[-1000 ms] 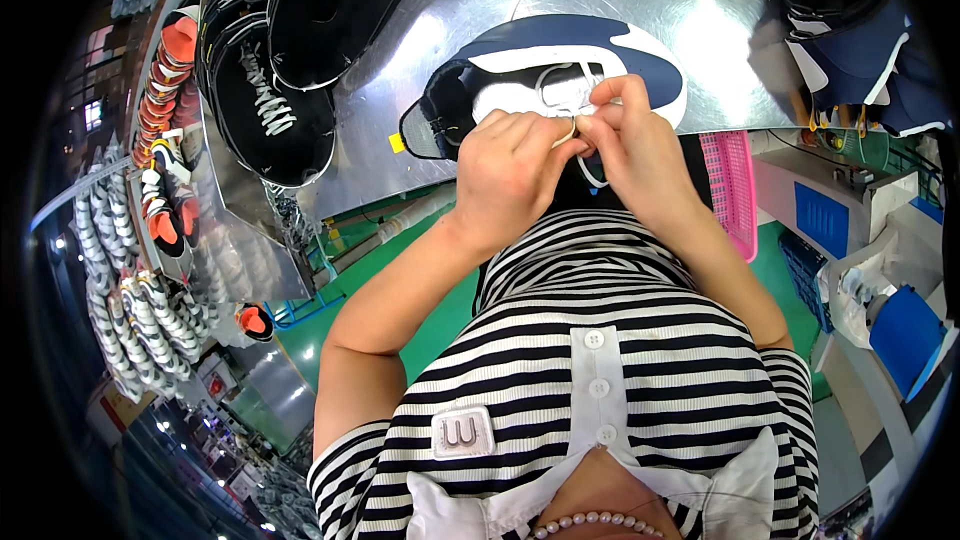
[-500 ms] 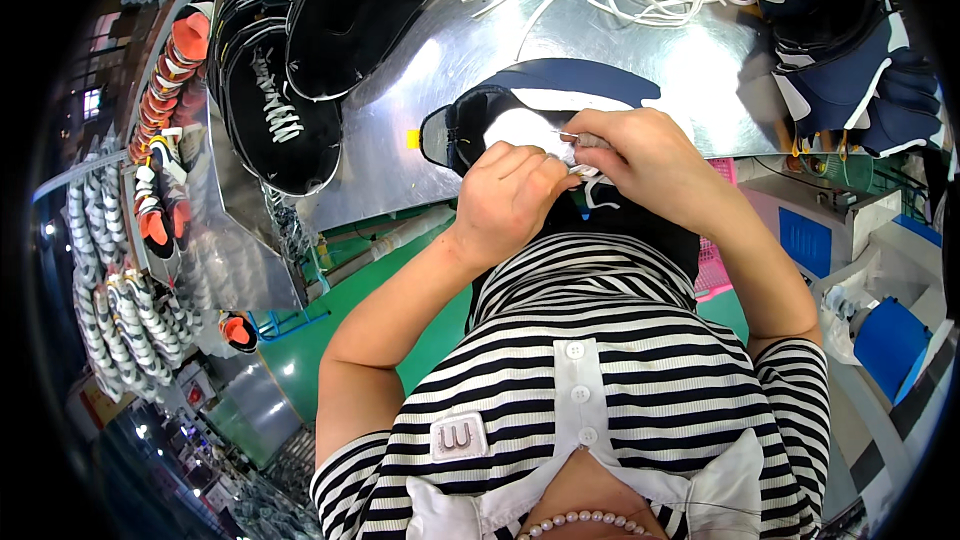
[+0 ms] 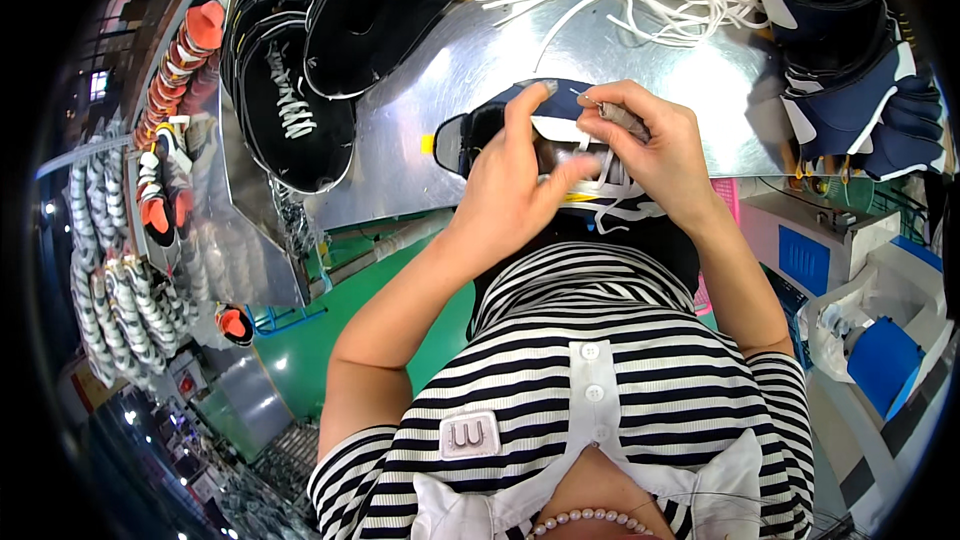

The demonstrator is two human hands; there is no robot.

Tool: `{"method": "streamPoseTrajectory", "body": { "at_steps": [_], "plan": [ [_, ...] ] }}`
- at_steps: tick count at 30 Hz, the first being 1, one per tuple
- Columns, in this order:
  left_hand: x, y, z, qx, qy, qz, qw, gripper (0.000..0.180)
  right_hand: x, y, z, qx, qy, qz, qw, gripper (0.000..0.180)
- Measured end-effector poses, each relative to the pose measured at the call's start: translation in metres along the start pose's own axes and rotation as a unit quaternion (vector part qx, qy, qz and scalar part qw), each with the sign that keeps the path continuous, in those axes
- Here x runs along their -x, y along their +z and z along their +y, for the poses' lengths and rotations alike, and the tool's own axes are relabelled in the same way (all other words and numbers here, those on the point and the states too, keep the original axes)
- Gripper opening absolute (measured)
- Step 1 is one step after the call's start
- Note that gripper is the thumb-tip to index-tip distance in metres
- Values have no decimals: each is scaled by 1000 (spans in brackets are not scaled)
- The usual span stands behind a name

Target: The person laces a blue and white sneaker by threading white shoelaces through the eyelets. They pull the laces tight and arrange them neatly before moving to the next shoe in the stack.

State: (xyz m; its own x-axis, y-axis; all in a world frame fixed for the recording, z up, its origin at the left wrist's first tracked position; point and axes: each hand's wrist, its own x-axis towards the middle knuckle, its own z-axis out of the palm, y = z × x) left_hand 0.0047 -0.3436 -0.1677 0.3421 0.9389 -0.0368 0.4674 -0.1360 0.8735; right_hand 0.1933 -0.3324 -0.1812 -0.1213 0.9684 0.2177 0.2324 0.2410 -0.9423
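Head view: the left hand (image 3: pixel 510 180) has parted from the right hand (image 3: pixel 662 148) and now spreads across the navy-and-white shoe upper (image 3: pixel 567 103), at the near edge of the metal surface (image 3: pixel 395 165). Its grip is wide; the right's is closed on a slim tool with a wrapped handle (image 3: pixel 626 120). White lace (image 3: pixel 605 166) hangs at the upper, so lacing seems only partly done. A shirt patch (image 3: pixel 469 435) bears a raised letter-like mark; no other writing reads clearly.
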Motion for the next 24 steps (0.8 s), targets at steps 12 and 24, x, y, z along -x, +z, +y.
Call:
{"method": "streamPoseTrajectory", "body": {
  "at_steps": [12,24],
  "plan": [
    [1,15,-5,6,-24,86,996,35,23,-15,-21,98,58,-10,993,22],
    [5,20,-4,-15,-16,112,993,36,16,-20,-20,254,-49,-114,959,15]
  ]
}}
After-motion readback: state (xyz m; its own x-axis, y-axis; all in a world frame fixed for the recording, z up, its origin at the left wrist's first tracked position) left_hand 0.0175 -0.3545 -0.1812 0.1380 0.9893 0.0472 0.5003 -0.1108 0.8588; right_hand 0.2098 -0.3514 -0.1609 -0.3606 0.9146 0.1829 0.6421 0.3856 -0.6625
